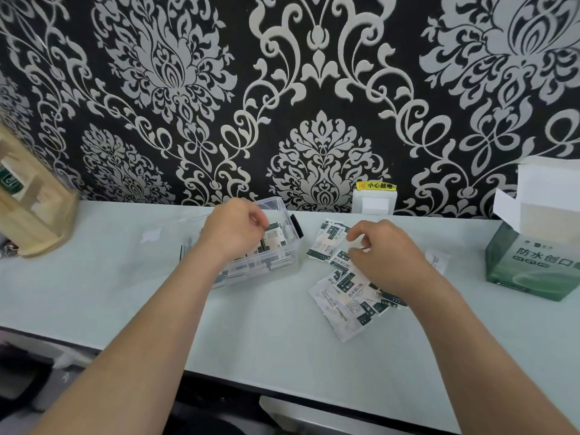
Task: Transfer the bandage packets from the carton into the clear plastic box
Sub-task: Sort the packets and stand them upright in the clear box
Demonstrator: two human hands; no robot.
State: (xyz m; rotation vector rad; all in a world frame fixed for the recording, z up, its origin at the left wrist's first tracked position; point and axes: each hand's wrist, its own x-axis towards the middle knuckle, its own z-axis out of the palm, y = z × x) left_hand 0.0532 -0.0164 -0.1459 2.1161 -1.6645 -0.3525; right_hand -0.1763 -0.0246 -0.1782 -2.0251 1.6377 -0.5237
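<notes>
The clear plastic box [279,265] stands on the pale table left of centre, with several white-and-green bandage packets inside. My left hand [233,227] reaches into it from above, fingers curled around a packet [276,235] at the box's middle. A loose pile of bandage packets [345,287] lies on the table to the right of the box. My right hand [386,255] rests on that pile, fingertips pinched on a packet's edge. The green carton [530,265] stands at the far right with its white lid flaps open.
A wooden rack [34,211] stands at the left against the patterned wall. A white wall socket [373,204] with a yellow warning label sits behind the pile. One small white packet [437,260] lies beside the carton. The table's front edge runs below my forearms.
</notes>
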